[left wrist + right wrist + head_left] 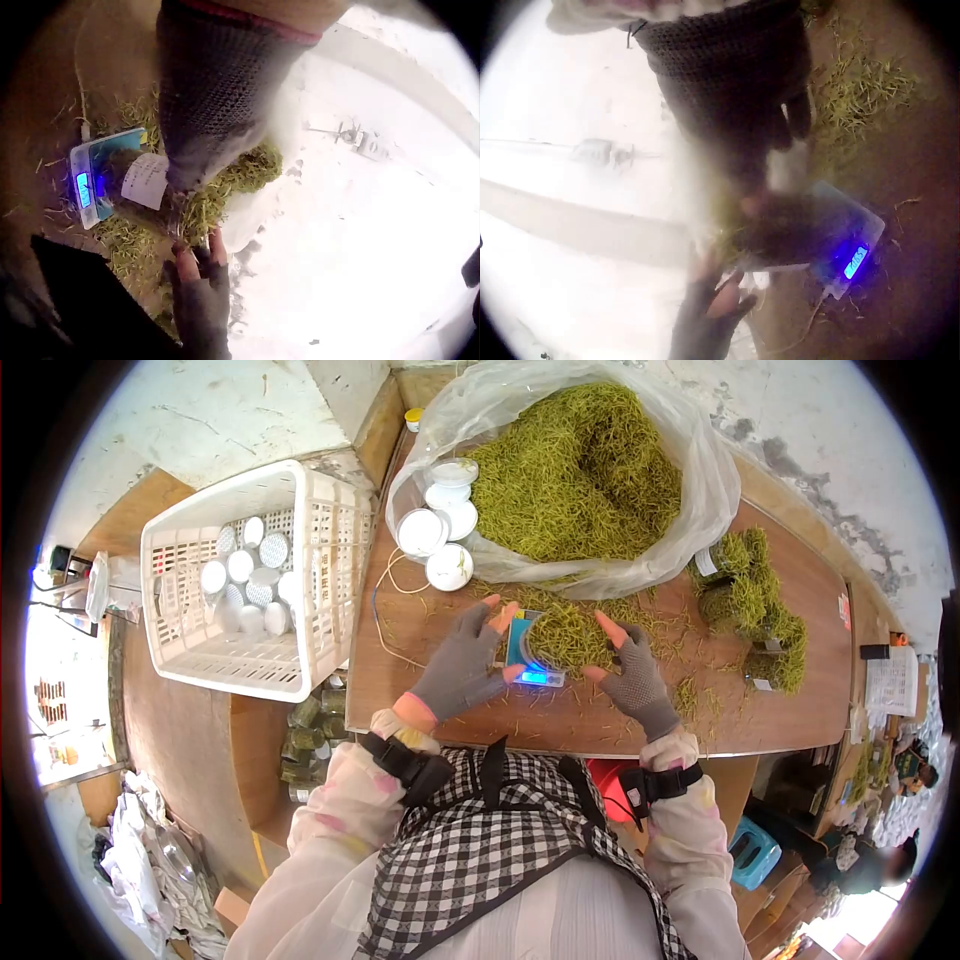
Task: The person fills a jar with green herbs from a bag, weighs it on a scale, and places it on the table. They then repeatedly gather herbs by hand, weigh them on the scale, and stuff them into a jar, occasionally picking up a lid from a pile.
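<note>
A clear jar heaped with green dried strands (572,638) stands on a small blue-and-white scale (518,642) whose display glows blue. To its left is my gloved left hand (455,663), fingers and thumb spread beside the rim. My right hand (638,678) is at the opposite side, its bare fingertips close against the strands. In the left wrist view, a white label (145,180) shows on the jar, and the right fingers (187,266) reach its mouth. The right wrist view is blurred around the jar; the scale (859,217) is lit there.
An open plastic bag (715,480) of green strands lies behind, with white lids (422,532) beside it. Several filled jars (762,645) stand at the right. A white basket (325,575) of lidded jars is at the left. Loose strands litter the wooden table (450,725).
</note>
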A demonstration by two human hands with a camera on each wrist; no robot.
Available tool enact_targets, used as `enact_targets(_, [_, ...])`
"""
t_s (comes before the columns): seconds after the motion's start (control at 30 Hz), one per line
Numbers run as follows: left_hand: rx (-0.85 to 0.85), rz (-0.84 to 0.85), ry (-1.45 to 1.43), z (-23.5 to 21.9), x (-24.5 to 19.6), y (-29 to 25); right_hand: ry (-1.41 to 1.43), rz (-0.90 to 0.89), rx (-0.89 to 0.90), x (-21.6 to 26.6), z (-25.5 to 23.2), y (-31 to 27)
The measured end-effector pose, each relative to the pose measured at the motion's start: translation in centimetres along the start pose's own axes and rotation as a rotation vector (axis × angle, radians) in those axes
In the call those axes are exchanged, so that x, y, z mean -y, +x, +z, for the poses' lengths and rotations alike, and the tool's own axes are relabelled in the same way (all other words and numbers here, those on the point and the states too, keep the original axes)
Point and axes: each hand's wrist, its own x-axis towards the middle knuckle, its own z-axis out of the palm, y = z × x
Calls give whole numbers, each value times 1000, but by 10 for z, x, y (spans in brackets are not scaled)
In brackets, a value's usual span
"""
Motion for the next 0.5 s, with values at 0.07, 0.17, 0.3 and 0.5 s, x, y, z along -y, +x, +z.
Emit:
enact_targets(0.07, [11,13,-27,0,-4,8,-6,-25,4,5,1,4])
enact_targets(0.17, [21,66,29,4,-5,16,-44,-53,24,9,1,7])
enact_targets(0.3, [52,87,45,9,-3,21,-18,-75,40,8,1,8])
enact_targets(0.5, [49,103,33,13,-5,24,-3,-96,22,10,0,8])
